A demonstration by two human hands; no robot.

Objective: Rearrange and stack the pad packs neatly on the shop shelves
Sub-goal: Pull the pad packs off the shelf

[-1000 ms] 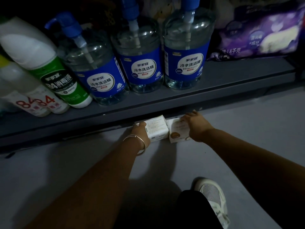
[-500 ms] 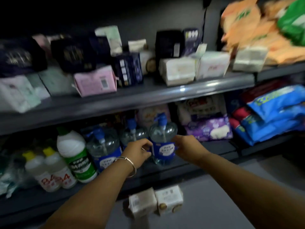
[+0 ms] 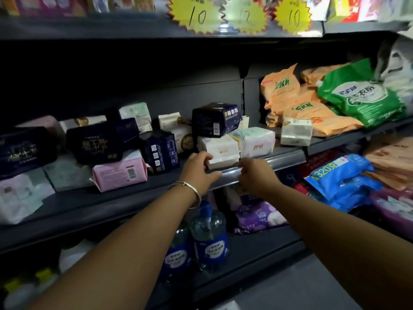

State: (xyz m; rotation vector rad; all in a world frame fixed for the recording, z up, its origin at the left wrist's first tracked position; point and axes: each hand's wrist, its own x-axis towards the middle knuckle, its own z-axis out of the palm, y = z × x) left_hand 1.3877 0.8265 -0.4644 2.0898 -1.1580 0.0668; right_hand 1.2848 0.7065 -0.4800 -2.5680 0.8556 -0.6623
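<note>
A pink pad pack [image 3: 120, 173] is seen lying at the left of the shelf [image 3: 116, 193], and a white pad pack [image 3: 220, 151] near the edge is reached for by the left hand [image 3: 197, 168] and right hand [image 3: 254, 173], both with loosely curled fingers holding nothing.

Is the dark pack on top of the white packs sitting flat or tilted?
Tilted. The dark pack rests on the white pack, its right end raised.

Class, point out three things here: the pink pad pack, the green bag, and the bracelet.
pink pad pack [image 3: 119, 175], head view, front face.
green bag [image 3: 362, 98], head view, printed front.
bracelet [image 3: 192, 190], head view, band on left wrist.
</note>
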